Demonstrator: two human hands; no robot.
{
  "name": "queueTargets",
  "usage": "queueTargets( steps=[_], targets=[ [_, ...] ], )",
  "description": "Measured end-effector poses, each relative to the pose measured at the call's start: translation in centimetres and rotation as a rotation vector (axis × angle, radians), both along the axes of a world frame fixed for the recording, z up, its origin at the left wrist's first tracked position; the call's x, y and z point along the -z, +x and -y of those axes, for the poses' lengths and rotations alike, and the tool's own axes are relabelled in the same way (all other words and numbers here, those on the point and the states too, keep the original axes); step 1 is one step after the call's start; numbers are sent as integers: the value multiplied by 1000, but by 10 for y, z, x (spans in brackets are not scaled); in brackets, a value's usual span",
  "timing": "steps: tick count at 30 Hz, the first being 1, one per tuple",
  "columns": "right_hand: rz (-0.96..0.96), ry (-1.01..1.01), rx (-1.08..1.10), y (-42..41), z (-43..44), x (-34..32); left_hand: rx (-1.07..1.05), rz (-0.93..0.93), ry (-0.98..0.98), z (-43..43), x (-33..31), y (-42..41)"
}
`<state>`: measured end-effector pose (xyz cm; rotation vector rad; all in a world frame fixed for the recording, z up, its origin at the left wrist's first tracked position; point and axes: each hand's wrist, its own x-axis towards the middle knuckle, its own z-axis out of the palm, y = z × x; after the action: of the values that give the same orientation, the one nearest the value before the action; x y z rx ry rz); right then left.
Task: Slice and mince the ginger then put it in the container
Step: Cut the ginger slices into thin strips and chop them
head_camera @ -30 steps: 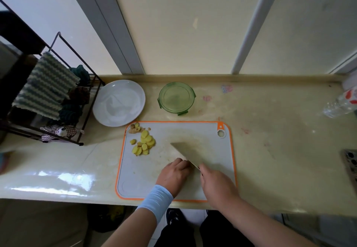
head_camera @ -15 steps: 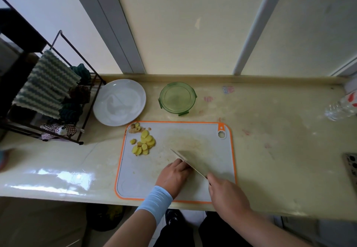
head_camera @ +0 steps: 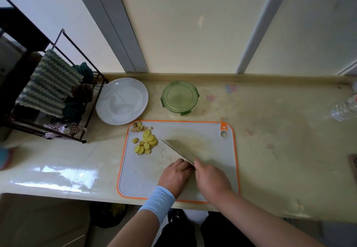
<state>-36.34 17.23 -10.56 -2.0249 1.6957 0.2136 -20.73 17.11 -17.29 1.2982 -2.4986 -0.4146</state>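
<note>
Head view looks down on the board point(head_camera: 139, 179), where the right hand point(head_camera: 211, 181) is wrapped tight round the handle of the knife point(head_camera: 185, 148); the handle itself is buried in the fist. The blade runs away from the person toward the upper left, its flat side turned partly up to the camera. Its tip is near the ginger slices point(head_camera: 146, 143) but apart from them.

The left hand point(head_camera: 176, 176) lies knuckles-up on the board, touching the heel of the blade. Its fingers are curled under, so the knuckles can guide the knife while the tips stay clear of the edge. It may be pinning a last piece of ginger, but anything beneath it is hidden.

The slices sit in a loose overlapping heap at the board's upper left, pushed aside to leave cutting room in the middle. Scraps point(head_camera: 138, 126) lie apart in the far corner. Slicing looks nearly done and mincing not yet begun, since no slice is chopped fine.

The container point(head_camera: 180, 96) stands open and bare just beyond the board's far edge, an easy reach for scraping the ginger in. A plate point(head_camera: 121, 100) lies to its left, near the scraps.
</note>
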Motion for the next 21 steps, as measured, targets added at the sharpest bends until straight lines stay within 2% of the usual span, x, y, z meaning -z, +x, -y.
queueTargets(
  steps=[3, 9, 16, 21],
  targets=[
    [3, -76, 1, -14, -15, -2, 13, 17, 11, 0, 4, 1],
    [14, -20, 58, -42, -41, -3, 17, 14, -31, 1, 4, 2],
    [-8, -17, -12, -5, -5, 5, -9, -3, -14, 0, 6, 0],
    [41, -14, 19, -5, -5, 2, -8, -6, -16, 0, 7, 1]
  ],
)
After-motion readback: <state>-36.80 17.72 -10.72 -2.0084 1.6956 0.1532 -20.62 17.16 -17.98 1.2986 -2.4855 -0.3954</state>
